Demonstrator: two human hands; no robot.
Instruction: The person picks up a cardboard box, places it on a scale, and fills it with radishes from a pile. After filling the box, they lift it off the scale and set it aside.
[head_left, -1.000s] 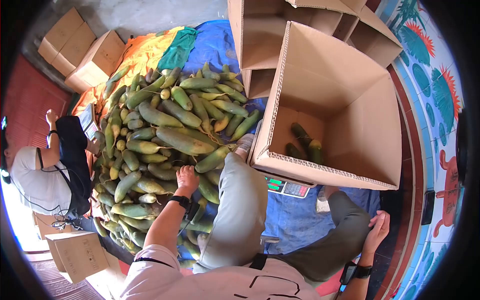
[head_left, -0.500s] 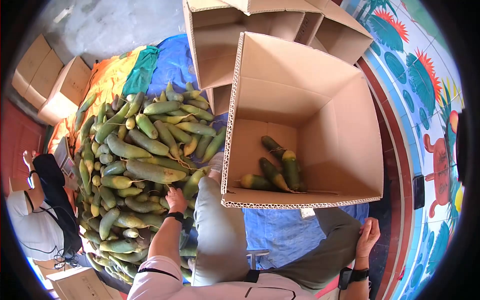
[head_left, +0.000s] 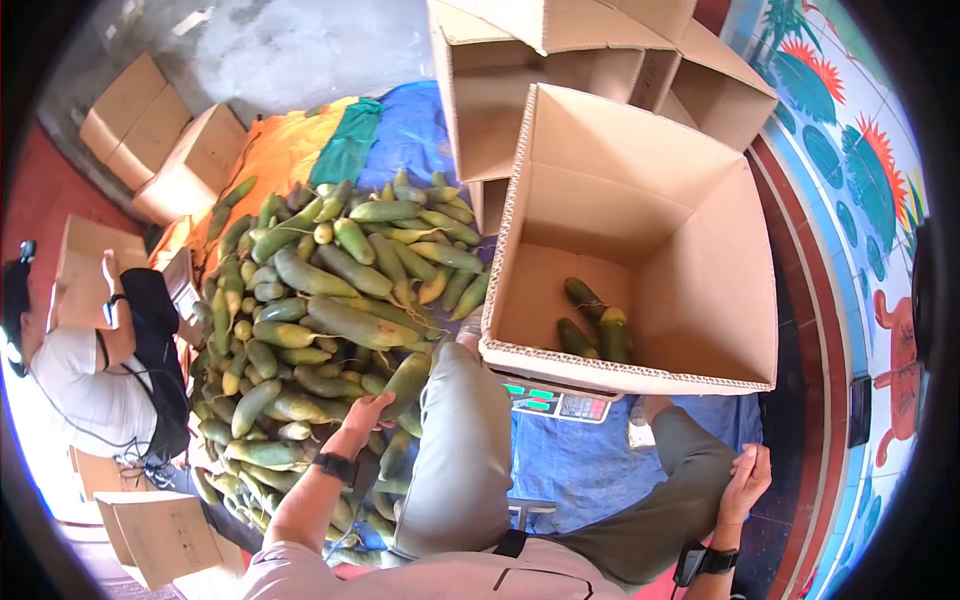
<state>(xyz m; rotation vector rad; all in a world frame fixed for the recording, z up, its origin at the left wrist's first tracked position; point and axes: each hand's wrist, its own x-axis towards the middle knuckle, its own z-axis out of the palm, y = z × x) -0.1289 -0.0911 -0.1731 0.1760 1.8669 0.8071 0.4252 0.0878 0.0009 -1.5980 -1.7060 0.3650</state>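
My left hand (head_left: 368, 416) has its fingers closed round the lower end of a green radish (head_left: 407, 383), beside my left knee. That radish tilts up from the near side of a big heap of green radishes (head_left: 300, 335). My right hand (head_left: 745, 480) rests by my right knee, fingers loosely bent, with nothing visible in it. Ahead of me an open cardboard box (head_left: 700, 270) stands on a scale (head_left: 560, 402) with lit green displays. Several radishes (head_left: 612, 335) lie in the box; its near wall partly hides them.
More open cardboard boxes (head_left: 545, 85) are stacked behind the box. Blue sheeting (head_left: 570, 455) covers the floor. At the left sits another person (head_left: 95, 370), with closed boxes (head_left: 195, 165) farther back. A painted tiled wall (head_left: 850, 200) runs along the right.
My left hand has taken hold of a green radish and tilted it up from the heap. The view has shifted, and the scale's display now shows below the box. My right hand stays by the knee.
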